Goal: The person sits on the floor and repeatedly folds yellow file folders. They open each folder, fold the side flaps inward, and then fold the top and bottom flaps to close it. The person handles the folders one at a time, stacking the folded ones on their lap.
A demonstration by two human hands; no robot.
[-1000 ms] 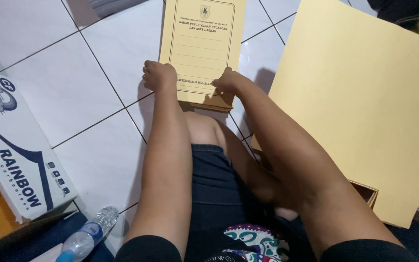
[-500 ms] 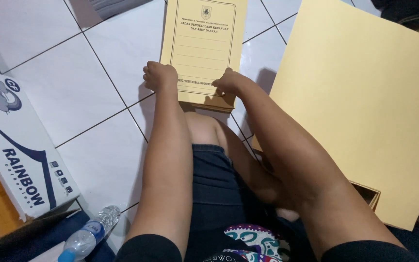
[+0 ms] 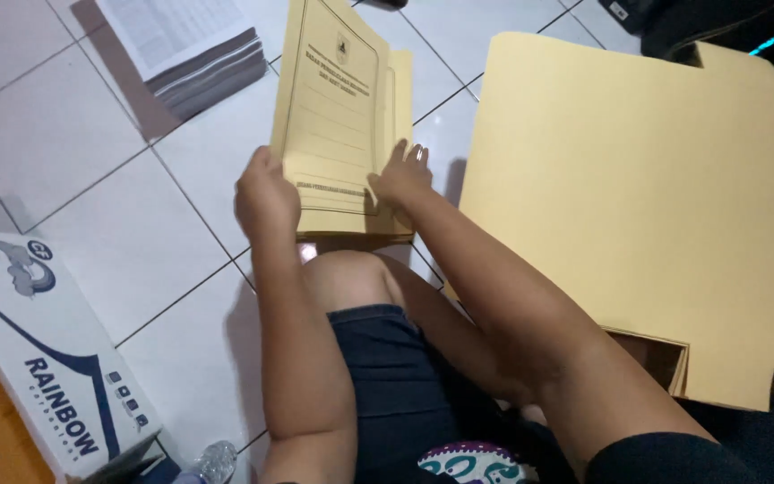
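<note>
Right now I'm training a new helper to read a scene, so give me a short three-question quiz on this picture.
1. True or false: the left hand grips the yellow folder at its lower left edge.
2. What lies on the floor tiles at upper left? A) stack of printed sheets B) scissors C) cup
3. How does the right hand meet the folder: fingers spread flat on its front, or tucked behind it?

Key: 1 true; 2 A, the stack of printed sheets; 3 spread flat on its front.
</note>
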